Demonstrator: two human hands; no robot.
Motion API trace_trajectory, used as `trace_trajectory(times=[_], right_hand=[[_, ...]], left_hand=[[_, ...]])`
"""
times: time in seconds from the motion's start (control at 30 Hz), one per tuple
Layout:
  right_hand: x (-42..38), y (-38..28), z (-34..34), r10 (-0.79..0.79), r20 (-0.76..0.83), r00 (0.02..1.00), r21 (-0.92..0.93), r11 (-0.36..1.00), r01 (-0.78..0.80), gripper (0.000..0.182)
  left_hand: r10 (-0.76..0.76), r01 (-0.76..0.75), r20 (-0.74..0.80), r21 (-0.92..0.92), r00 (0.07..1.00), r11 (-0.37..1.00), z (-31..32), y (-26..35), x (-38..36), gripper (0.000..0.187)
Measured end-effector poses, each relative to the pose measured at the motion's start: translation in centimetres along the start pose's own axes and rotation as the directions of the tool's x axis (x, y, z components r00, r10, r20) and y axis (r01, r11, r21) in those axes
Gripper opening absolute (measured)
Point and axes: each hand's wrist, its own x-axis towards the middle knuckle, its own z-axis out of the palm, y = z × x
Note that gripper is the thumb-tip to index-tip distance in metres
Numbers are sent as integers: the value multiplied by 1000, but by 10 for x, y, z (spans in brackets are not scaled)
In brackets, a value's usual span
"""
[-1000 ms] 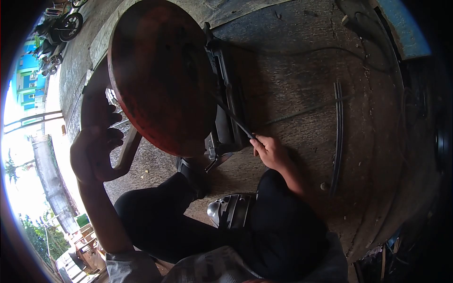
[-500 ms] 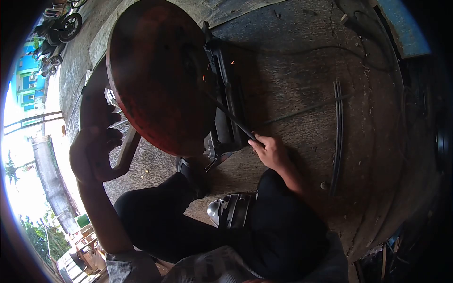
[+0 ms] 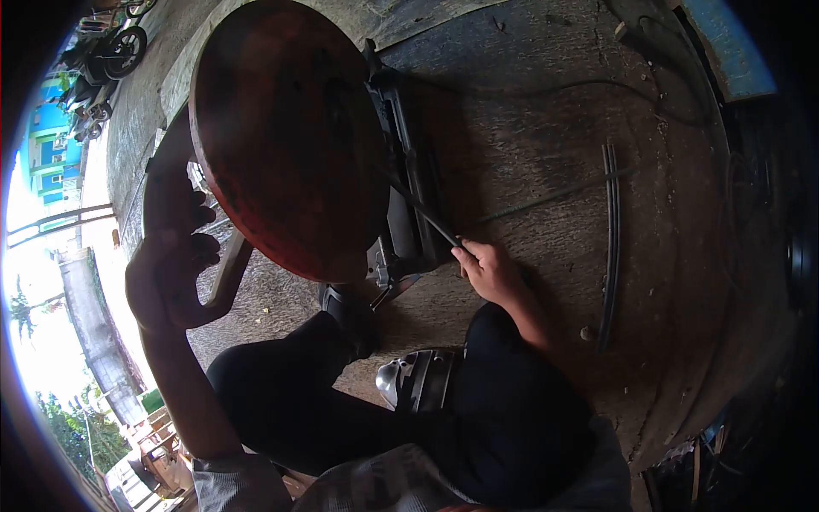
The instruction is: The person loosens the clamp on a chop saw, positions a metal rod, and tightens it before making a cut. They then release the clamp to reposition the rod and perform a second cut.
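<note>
A large round reddish-brown disc-shaped guard of what looks like a cut-off saw stands tilted in front of me. My left hand is at its left side, fingers curled round the saw's handle. Into the dark metal base on the other side runs a thin metal rod; its far end is hidden behind the guard. My right hand grips the near end of this rod between thumb and fingers, just above my bent knee.
Several thin rods lie side by side on the worn floor at the right. A cable snakes across the upper right. Near my legs rests a shiny metal object. Motorcycles are parked at the far upper left.
The small orange sparks beside the guard no longer show. The guard has shifted very slightly left, and my right hand has barely moved on the rod.
</note>
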Motion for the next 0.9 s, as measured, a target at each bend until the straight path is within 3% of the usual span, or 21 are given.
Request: trace_trajectory(times=[0.07, 0.13, 0.27, 0.33, 0.37, 0.43, 0.67, 0.9], right_hand=[[-1, -1, -1, 8, 12, 1000, 27, 1000, -9, 27], [-2, -5, -3, 90, 46, 995, 83, 992, -94, 27], [-2, 1, 1, 13, -5, 1000, 4, 1000, -13, 27], [-3, 3, 1, 9, -23, 1000, -24, 1000, -9, 27], [-3, 3, 1, 9, -23, 1000, -24, 1000, -10, 27], [-3, 4, 2, -63, -62, 996, -75, 995, 59, 27], [-4, 0, 0, -95, -88, 992, -143, 986, 82, 26], [-4, -2, -3, 70, 86, 994, 77, 994, -77, 26]], left_hand=[[13, -13, -2, 21, 1000, 1000, 1, 1, 0, 55], [-47, 51, -40, 96, 998, 994, 9, 9, -1, 19], [-94, 96, -34, 52, 995, 994, 13, 15, -2, 20], [-64, 69, -48, 132, 997, 989, 11, 12, -1, 18], [-64, 70, -47, 132, 997, 989, 8, 9, -1, 18], [-10, 10, 11, -12, 1000, 1000, 2, 3, 0, 54], [-19, 19, 0, 9, 1000, 1000, 1, 3, 0, 54], [-26, 27, -15, 32, 1000, 999, 1, 6, 0, 54]])
